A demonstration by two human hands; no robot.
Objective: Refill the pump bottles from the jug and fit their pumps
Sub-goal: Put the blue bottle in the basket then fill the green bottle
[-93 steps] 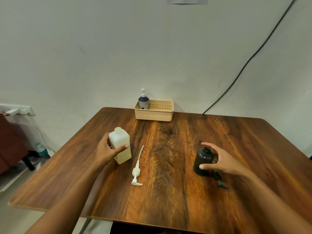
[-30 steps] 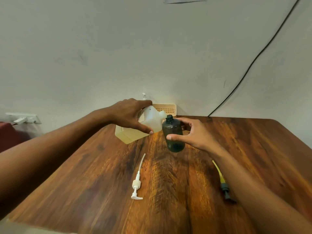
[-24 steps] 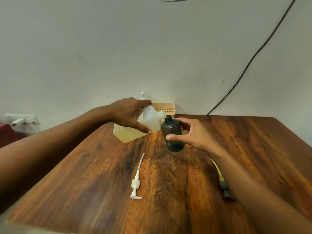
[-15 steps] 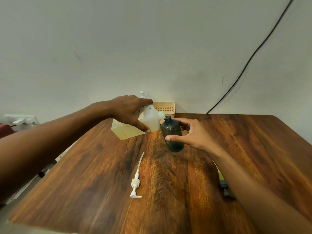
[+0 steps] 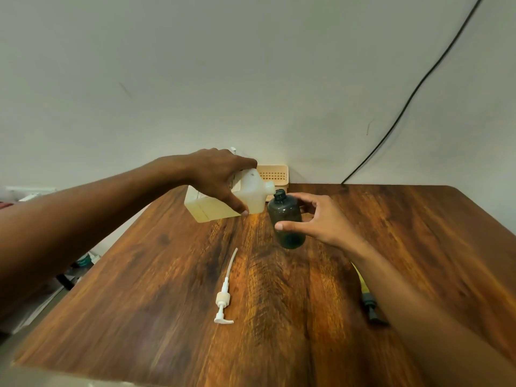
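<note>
Left hand point(image 5: 220, 180) clasps tilted jug point(image 5: 252, 192), right hand point(image 5: 325, 223) clasps dark bottle point(image 5: 286, 219), towards table point(image 5: 418, 219) far edge

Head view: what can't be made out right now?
All in the head view:
1. Fill level in the dark bottle: tinted wall, and the right hand wraps it.
2. Any stream from the jug spout to the bottle neck: too small to see.
3. The black pump: half hidden behind the right arm.
4. What is in the basket: the left hand and the jug cover it.
</note>
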